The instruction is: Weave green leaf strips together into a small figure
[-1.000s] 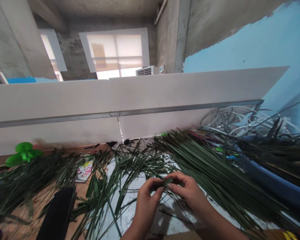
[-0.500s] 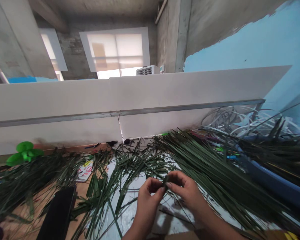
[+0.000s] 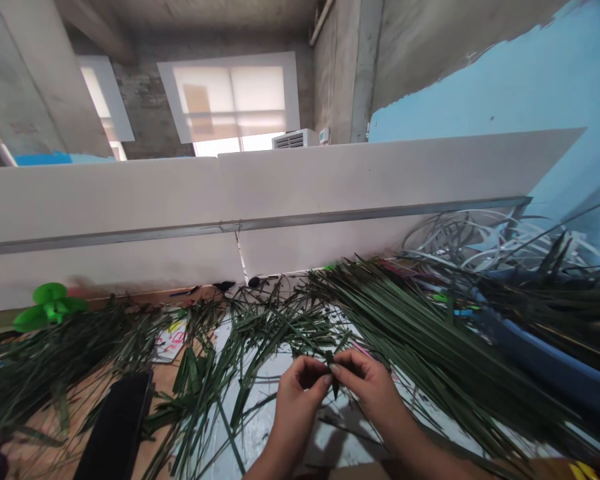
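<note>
My left hand [image 3: 295, 400] and my right hand [image 3: 373, 390] meet over the middle of the table, fingertips pinched together on a short dark green leaf strip [image 3: 333, 369]. The strip stands nearly upright between the thumbs and forefingers, its lower end pointing down. Loose long green leaf strips [image 3: 260, 333] lie scattered on the table just beyond my hands. A thick bundle of straight green strips [image 3: 420, 333] fans out to the right of my right hand.
A white partition [image 3: 280, 200] with a metal rail runs along the back of the table. At the left are a bright green plastic flower [image 3: 47, 307] and a black flat object [image 3: 115, 427]. A blue tub [image 3: 545, 360] with strips and white bands stands at right.
The strip lay flat across my fingertips a second ago; now it is turned nearly upright. Both hands have shifted slightly closer together and a little down.
</note>
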The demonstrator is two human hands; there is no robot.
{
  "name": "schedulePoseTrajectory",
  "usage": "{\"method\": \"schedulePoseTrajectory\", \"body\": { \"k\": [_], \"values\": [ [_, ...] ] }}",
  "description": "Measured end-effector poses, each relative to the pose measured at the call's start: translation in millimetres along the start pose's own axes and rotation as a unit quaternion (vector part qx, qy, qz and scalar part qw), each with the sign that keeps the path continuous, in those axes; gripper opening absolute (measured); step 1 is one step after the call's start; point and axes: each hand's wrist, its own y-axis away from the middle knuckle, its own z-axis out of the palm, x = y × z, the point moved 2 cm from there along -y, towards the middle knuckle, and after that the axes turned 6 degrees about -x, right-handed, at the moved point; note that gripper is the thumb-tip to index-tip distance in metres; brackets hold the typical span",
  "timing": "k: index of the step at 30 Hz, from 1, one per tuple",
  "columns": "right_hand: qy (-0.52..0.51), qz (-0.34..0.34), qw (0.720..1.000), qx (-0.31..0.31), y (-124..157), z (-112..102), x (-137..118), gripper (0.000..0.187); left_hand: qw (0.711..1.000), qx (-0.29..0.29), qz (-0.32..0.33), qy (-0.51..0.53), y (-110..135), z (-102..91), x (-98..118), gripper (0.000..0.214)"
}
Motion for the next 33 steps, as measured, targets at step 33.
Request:
{"method": "schedulePoseTrajectory", "body": {
  "k": [33],
  "values": [
    [0.252,-0.116,0.955,-0.104,-0.6,4.4,-21.6,0.008,0.982,0.146,-0.112,0.029,-26.7,-56.0,-19.9,0.042]
  ]
}}
